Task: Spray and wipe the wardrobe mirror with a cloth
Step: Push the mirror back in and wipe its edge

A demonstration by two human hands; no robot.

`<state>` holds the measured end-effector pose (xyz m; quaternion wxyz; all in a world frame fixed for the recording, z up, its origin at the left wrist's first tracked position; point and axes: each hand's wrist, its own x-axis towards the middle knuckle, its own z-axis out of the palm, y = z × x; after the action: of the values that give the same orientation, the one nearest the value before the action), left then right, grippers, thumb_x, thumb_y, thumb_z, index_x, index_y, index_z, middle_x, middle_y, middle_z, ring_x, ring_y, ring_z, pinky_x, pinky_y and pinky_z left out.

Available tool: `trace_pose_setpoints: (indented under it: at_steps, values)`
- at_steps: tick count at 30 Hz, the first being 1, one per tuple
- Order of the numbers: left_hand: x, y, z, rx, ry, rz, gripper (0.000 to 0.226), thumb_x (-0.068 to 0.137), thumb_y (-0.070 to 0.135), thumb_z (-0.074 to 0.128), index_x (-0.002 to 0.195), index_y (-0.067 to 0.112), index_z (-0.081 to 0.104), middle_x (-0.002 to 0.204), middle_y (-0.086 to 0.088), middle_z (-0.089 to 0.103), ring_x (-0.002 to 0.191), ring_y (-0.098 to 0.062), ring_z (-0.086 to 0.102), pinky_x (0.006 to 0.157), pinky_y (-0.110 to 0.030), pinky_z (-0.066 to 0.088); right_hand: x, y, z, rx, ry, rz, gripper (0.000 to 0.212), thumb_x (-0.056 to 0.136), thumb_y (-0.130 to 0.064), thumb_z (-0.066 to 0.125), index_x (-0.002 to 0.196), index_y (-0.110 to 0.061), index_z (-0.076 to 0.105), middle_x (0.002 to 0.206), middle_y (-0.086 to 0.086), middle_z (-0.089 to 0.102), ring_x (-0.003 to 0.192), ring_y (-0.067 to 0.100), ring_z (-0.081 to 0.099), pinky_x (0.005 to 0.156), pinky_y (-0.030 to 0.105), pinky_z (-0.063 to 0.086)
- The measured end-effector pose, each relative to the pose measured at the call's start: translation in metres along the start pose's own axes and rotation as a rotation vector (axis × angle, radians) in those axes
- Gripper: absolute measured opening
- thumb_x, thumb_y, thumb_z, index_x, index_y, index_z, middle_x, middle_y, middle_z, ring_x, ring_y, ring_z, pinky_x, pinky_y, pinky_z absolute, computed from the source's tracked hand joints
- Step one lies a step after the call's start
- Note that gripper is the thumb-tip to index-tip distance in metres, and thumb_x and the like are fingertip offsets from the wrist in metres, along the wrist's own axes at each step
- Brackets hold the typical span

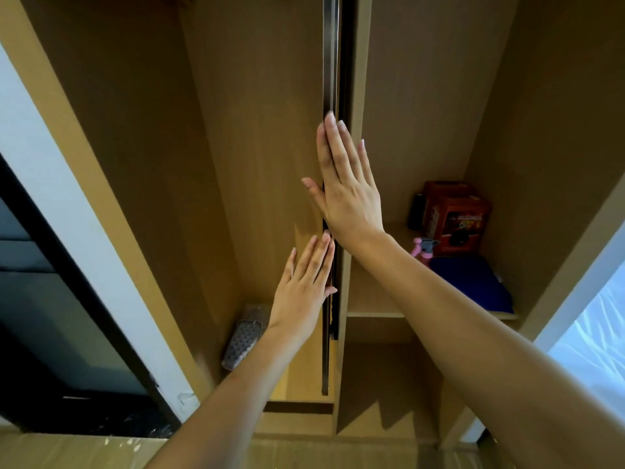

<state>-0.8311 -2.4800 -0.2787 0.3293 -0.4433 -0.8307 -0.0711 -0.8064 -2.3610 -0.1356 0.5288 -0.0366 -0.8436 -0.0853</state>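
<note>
The brown wooden wardrobe (pixel 257 137) stands open, its dark-edged mirror door (pixel 329 62) seen edge-on, so the glass is hidden. The right hand (pixel 348 194) and left hand (pixel 304 292) press flat, fingers straight, against that edge. On the shelf (pixel 368 314) lie a blue cloth (pixel 473 282) and a pink spray bottle (pixel 424 248), partly hidden.

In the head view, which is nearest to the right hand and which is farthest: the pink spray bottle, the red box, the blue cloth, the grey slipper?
From the right hand:
1. Pink spray bottle, on the shelf, just right of the wrist.
2. Red box, behind the bottle in the shelf corner.
3. Blue cloth, lower right on the same shelf.
4. Grey slipper, low in the left compartment.
</note>
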Motion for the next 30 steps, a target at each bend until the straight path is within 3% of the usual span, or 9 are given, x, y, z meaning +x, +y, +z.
trace_pose_setpoints:
  at_steps: [9,17,24,30]
  values:
    - [0.025,-0.009,0.018,0.031,-0.035,-0.017,0.100,0.092,0.046,0.051,0.148,0.011,-0.024,0.155,-0.005,-0.033,0.146,-0.021,-0.019,0.118,-0.044,0.007,0.013,0.015,0.025,-0.051,0.000,-0.012,0.070,0.101,-0.042,0.042,0.151,-0.009,0.007,0.160,0.010,0.020,0.147,0.021,0.016,0.120,0.043,0.013]
    - [0.045,-0.013,0.033,0.050,-0.025,-0.038,0.105,0.091,0.045,0.053,0.145,0.010,-0.030,0.153,-0.005,-0.037,0.143,-0.020,-0.029,0.118,-0.045,0.011,0.020,0.028,0.046,-0.137,0.003,-0.025,0.070,0.100,-0.044,0.041,0.152,-0.012,0.006,0.161,0.007,0.018,0.147,0.019,0.012,0.119,0.038,-0.006]
    - [0.057,-0.017,0.040,0.043,-0.043,-0.045,0.103,0.092,0.047,0.050,0.144,0.010,-0.031,0.153,-0.006,-0.037,0.147,-0.024,-0.012,0.118,-0.047,0.015,0.026,0.036,0.058,-0.181,-0.009,-0.048,0.070,0.101,-0.044,0.040,0.152,-0.011,0.004,0.161,0.007,0.017,0.148,0.020,0.013,0.119,0.039,-0.004]
    - [0.056,-0.021,0.039,0.045,-0.090,-0.033,0.103,0.093,0.047,0.047,0.142,0.012,-0.036,0.151,-0.004,-0.041,0.144,-0.021,-0.025,0.118,-0.047,0.005,0.024,0.033,0.063,-0.153,-0.015,-0.040,0.068,0.102,-0.041,0.040,0.152,-0.010,0.005,0.161,0.009,0.018,0.148,0.021,0.014,0.120,0.042,0.005]
